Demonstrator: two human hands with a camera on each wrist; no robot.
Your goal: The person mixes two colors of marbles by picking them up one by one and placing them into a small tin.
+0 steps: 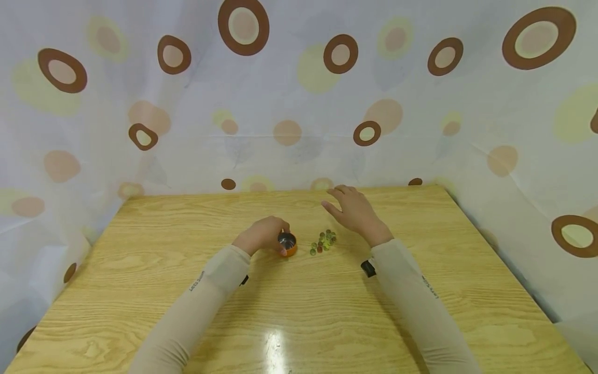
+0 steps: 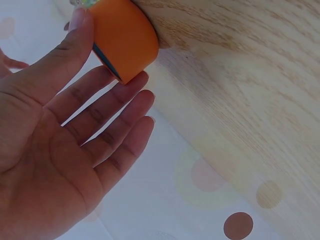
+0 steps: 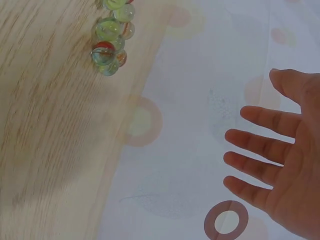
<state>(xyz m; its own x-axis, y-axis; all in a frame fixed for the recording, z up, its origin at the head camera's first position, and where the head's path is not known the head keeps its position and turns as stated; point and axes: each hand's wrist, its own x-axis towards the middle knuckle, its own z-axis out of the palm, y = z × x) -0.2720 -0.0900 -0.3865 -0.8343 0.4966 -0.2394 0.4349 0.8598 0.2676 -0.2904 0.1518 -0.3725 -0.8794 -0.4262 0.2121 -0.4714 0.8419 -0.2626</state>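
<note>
A small orange cup [image 1: 291, 252] with a dark, shiny inside stands on the wooden table, its mouth facing up. My left hand [image 1: 266, 235] holds it at the rim, thumb on one side and fingertips on the other; the left wrist view shows the orange wall [image 2: 125, 37] between them. Just right of the cup lies a loose cluster of glass marbles [image 1: 326, 240], clear and greenish with some red swirls. Beyond the marbles, my right hand [image 1: 353, 210] hovers over the table, its fingers spread and relaxed. Nothing is in its palm in the right wrist view.
The wooden table [image 1: 196, 223] ends at the back against a white sheet [image 1: 289, 93] with brown rings and pale dots. More of this sheet hangs at the left and right sides. A dark strap piece [image 1: 368, 268] shows at the right wrist.
</note>
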